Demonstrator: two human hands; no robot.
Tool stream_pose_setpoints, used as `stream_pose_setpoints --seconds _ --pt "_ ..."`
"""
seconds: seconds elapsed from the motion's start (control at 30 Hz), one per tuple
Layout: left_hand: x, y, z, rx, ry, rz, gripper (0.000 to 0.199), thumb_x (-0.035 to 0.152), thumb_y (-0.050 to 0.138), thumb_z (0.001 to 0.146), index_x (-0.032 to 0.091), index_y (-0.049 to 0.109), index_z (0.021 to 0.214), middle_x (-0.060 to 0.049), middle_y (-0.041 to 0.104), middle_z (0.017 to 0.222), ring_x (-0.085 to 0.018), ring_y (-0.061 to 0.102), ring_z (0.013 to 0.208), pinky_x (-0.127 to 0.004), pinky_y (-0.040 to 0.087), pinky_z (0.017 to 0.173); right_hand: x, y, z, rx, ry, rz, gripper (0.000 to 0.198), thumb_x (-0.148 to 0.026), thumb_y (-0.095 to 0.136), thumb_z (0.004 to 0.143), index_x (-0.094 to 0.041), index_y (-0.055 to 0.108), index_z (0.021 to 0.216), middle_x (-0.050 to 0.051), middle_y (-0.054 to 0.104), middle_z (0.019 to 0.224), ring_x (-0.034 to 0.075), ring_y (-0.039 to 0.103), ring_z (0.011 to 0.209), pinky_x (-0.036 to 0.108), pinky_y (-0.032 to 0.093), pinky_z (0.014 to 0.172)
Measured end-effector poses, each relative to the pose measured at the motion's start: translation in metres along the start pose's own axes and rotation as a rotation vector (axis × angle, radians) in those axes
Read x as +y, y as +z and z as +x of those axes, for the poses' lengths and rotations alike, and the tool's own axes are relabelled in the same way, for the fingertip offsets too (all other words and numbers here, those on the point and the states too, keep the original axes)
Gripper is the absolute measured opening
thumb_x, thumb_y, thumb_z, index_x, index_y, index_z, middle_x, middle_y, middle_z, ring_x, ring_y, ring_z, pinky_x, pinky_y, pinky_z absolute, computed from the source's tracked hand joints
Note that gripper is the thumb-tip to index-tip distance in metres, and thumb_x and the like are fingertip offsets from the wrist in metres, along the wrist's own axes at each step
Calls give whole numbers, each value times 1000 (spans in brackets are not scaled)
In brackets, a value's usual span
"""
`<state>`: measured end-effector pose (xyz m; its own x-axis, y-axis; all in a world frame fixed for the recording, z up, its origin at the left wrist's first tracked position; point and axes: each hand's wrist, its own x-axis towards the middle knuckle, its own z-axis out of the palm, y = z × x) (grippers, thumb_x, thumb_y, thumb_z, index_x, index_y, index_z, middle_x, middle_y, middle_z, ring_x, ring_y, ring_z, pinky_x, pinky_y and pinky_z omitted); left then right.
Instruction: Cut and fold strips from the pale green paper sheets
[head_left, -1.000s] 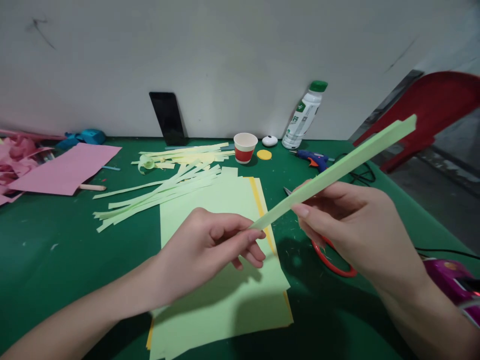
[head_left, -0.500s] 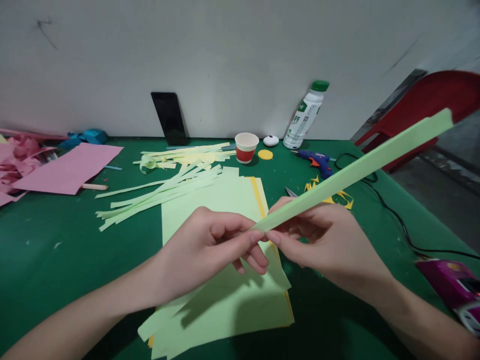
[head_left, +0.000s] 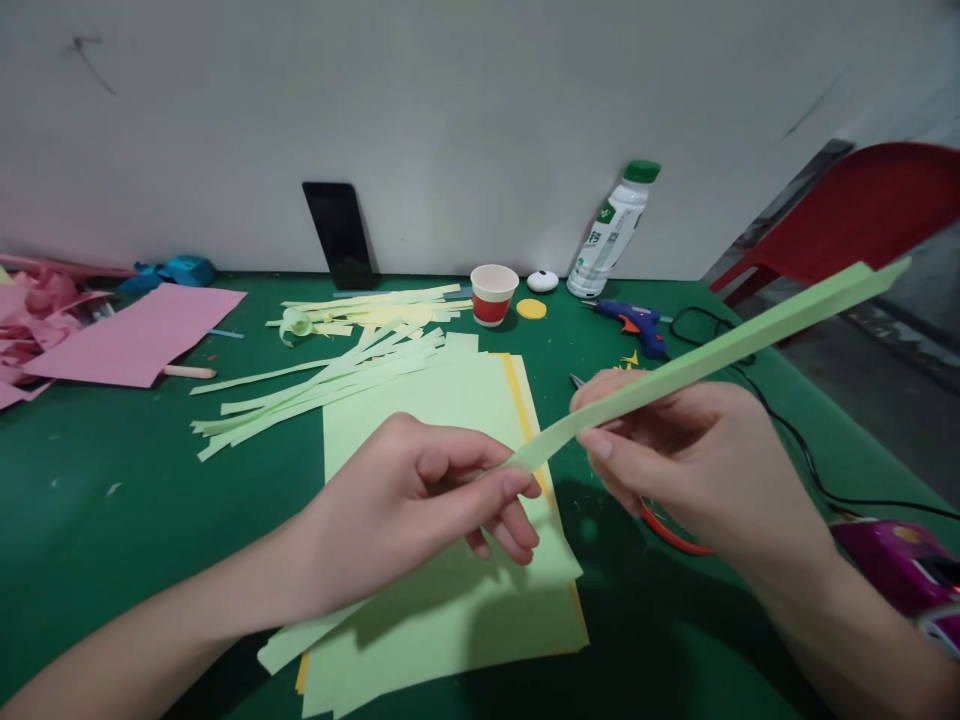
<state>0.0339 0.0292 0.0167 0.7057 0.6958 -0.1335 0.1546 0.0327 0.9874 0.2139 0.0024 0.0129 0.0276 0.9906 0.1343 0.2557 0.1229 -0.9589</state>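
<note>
A long pale green paper strip (head_left: pixel 720 355), creased lengthwise, slants up to the right above the table. My left hand (head_left: pixel 431 510) pinches it near the lower end between thumb and forefinger, the other fingers loosely curled. Farther up the strip, my right hand (head_left: pixel 675 450) grips it with thumb and fingers. Beneath my hands lies a stack of light green paper sheets (head_left: pixel 420 430) with yellow edges showing. Several cut green strips (head_left: pixel 322 395) rest at the stack's upper left. Partly hidden under my right hand is a red-handled pair of scissors (head_left: pixel 675 540).
Along the wall stand a dark phone (head_left: pixel 341 235), a red-and-white paper cup (head_left: pixel 493 297) and a leaning bottle (head_left: pixel 611 235). A blue glue gun (head_left: pixel 634 325) with a black cable lies at right. Pink paper (head_left: pixel 142 335) is at left, a magenta device (head_left: pixel 900 565) at the right edge.
My right hand has slid along the strip, up and right, away from my left hand. The strip's far end has dipped a little and shows its fold more. My left hand is nearly still.
</note>
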Motion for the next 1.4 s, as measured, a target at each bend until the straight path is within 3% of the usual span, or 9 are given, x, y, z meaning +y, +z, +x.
stream_pose_setpoints --seconds 0.2,0.37,0.47,0.63,0.77,0.93,1.13,1.4 --pt "-1 -1 1 19 0 -48 18 22 53 81 16 66 70 0 69 65 -9 65 58 -12 52 53 1 -12 4 91 -17 -43 2 -19 61 67 -21 61 65 -4 52 48 5 39 31 17 31 27" --pt "-2 -1 2 24 -13 -43 19 21 52 81 16 66 70 1 69 63 -9 65 57 -13 52 53 1 3 -1 -142 33 14 6 -21 63 65 -18 64 70 -3 52 55 3 37 34 17 29 30" --pt "-2 -1 2 17 -12 -8 19 21 52 81 15 66 71 1 69 63 -8 64 57 -13 52 55 1 13 -4 -197 71 4 6 -21 61 67 -16 64 68 -2 50 53 4 36 37 18 28 32" --pt "-2 1 3 15 -13 29 19 21 51 82 15 66 71 0 69 64 -7 63 57 -12 51 55 1 17 -3 -133 -41 -35 8 -13 54 66 -17 60 61 -2 50 53 7 42 47 18 35 39" --pt "-1 1 3 3 -33 16 21 22 51 81 14 65 68 0 69 63 -8 64 57 -13 51 54 1 15 -2 -77 -46 -33 8 -12 54 63 -17 58 60 -3 49 51 6 41 42 18 34 36" --pt "1 -1 1 43 -34 -23 20 23 54 80 16 66 66 -1 69 62 -10 64 56 -14 52 52 2 2 3 106 -68 6 2 -16 60 65 -18 60 64 -6 48 46 5 39 33 18 33 31" --pt "1 -2 1 44 -43 -37 19 24 55 79 16 67 66 -1 69 63 -11 65 56 -16 53 52 5 -13 8 209 -128 -5 5 -14 61 68 -18 62 70 -7 48 42 5 40 33 18 34 31" --pt "3 -2 -1 41 -52 -59 18 24 56 79 16 67 66 0 69 62 -9 64 56 -13 52 52 2 -30 15 351 -184 -1 8 -8 61 66 -15 61 62 -6 47 39 6 41 33 21 31 33"
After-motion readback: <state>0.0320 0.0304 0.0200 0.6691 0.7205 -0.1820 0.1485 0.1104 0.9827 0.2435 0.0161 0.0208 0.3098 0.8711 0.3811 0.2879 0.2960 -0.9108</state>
